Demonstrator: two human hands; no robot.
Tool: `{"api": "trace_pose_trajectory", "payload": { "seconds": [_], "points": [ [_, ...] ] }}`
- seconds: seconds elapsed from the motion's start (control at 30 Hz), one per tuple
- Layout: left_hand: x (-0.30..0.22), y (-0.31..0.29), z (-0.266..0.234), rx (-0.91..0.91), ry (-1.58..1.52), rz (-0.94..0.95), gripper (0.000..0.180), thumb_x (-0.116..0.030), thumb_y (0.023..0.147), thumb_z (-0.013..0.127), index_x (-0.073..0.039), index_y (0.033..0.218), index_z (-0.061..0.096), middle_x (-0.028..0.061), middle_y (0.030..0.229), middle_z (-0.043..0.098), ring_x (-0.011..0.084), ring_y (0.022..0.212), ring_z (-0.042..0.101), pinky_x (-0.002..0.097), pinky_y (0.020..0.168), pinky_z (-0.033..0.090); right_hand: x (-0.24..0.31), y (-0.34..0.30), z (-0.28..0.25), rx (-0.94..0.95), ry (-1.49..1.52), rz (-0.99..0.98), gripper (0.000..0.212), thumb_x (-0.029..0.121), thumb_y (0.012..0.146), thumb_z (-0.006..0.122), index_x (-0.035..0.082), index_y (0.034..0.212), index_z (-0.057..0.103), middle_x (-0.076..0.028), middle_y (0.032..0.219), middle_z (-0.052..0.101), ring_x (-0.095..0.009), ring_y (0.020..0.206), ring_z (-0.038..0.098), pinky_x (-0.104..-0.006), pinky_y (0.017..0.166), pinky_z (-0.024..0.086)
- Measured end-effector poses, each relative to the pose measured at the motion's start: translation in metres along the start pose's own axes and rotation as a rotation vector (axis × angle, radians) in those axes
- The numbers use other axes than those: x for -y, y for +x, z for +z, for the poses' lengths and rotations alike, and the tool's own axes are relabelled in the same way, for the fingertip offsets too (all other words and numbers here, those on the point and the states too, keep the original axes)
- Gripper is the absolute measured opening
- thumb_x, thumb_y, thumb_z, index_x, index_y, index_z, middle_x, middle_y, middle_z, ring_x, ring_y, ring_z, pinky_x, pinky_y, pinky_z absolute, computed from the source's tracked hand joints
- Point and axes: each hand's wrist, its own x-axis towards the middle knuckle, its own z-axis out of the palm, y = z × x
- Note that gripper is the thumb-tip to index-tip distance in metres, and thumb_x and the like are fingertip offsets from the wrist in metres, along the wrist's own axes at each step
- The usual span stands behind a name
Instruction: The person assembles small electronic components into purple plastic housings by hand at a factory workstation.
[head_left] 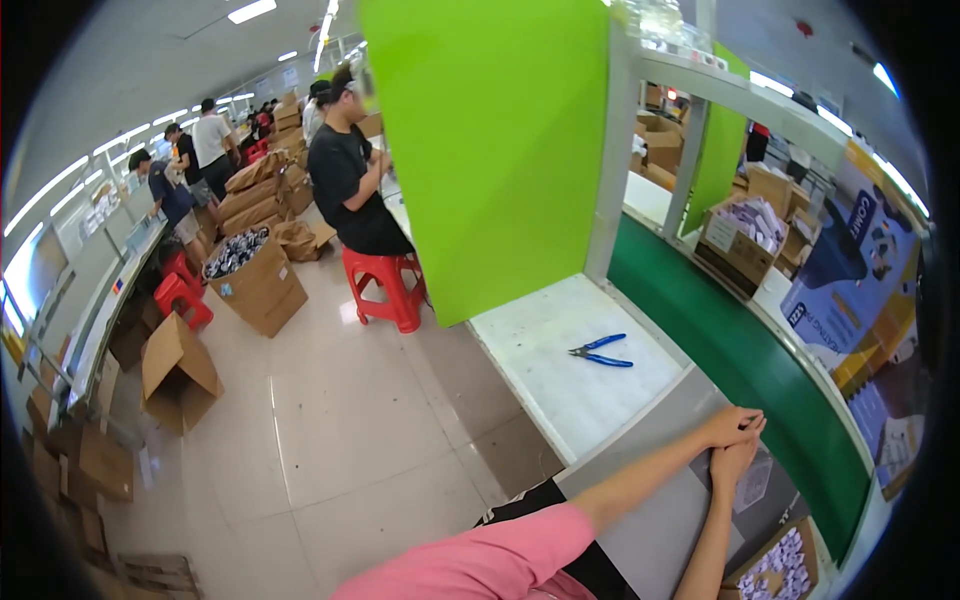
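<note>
My left hand (732,426), its forearm reaching out from a pink sleeve, meets my right hand (734,461) over the grey surface (650,450) beside the green conveyor belt. Both hands are closed, fingertips pinched close together. Whatever they hold, if anything, is too small or hidden to make out. Just beside my right hand is a clear plastic piece or bag (755,482). An open carton (810,545) of small white-and-purple parts stands near my right forearm. Blue-handled side cutters (605,352) lie with handles spread on the white worktop (540,350), apart from both hands.
A tall green partition (490,150) rises behind the worktop. The green conveyor belt (740,340) runs along the right, with a printed box (850,270) and filled cartons (740,240) beyond. A person (345,165) sits on a red stool (385,290); cartons (258,285) stand on the floor.
</note>
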Motion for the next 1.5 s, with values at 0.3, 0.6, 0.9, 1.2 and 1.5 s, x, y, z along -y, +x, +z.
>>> {"api": "trace_pose_trajectory", "payload": {
  "seconds": [0.3,0.6,0.9,1.2,1.5],
  "points": [
    [0.006,0.003,0.007,-0.013,0.113,0.042,0.066,-0.039,0.082,0.069,-0.004,0.137,0.056,0.0226,0.113,0.069,0.0363,0.102,0.069,0.0399,0.087,0.054,-0.016,0.006,0.011,0.022,-0.057,0.007,0.078,0.037,0.096,0.052,-0.005,0.153,0.022,-0.023,0.161,0.023,-0.033,0.150,0.021,-0.0433,0.121,0.018],
    [0.007,0.001,0.006,-0.014,0.158,0.043,0.065,-0.037,0.082,0.069,-0.003,0.136,0.055,0.0223,0.109,0.070,0.0363,0.098,0.069,0.0404,0.084,0.054,0.002,0.001,-0.012,0.135,-0.031,0.024,0.075,0.037,0.096,0.051,-0.006,0.152,0.024,-0.023,0.160,0.024,-0.035,0.149,0.023,-0.0437,0.120,0.020],
    [0.016,0.009,0.008,-0.060,0.118,0.078,0.049,-0.033,0.095,0.055,-0.001,0.132,0.058,0.0225,0.121,0.066,0.0363,0.111,0.065,0.0405,0.094,0.051,0.008,0.001,-0.011,0.028,0.048,-0.010,0.074,0.028,0.096,0.052,-0.004,0.154,0.019,-0.028,0.159,0.021,-0.039,0.148,0.022,-0.0438,0.121,0.019],
    [-0.011,-0.007,0.000,0.014,0.150,0.044,0.043,-0.035,0.101,0.047,-0.007,0.132,0.060,0.0180,0.126,0.065,0.0367,0.113,0.063,0.0420,0.096,0.049,-0.010,-0.009,-0.006,-0.057,0.172,-0.073,0.080,0.016,0.091,0.057,-0.004,0.155,0.012,-0.029,0.160,0.017,-0.042,0.149,0.018,-0.0453,0.122,0.017],
    [0.001,0.009,-0.006,-0.050,-0.127,-0.107,0.036,-0.033,0.099,0.055,-0.003,0.114,0.067,0.0151,0.100,0.073,0.0240,0.092,0.070,0.0352,0.081,0.053,0.033,-0.013,-0.034,-0.051,0.250,0.005,0.080,0.006,0.085,0.061,-0.006,0.153,0.020,-0.029,0.157,0.024,-0.043,0.146,0.025,-0.0461,0.121,0.021]
  ]
}}
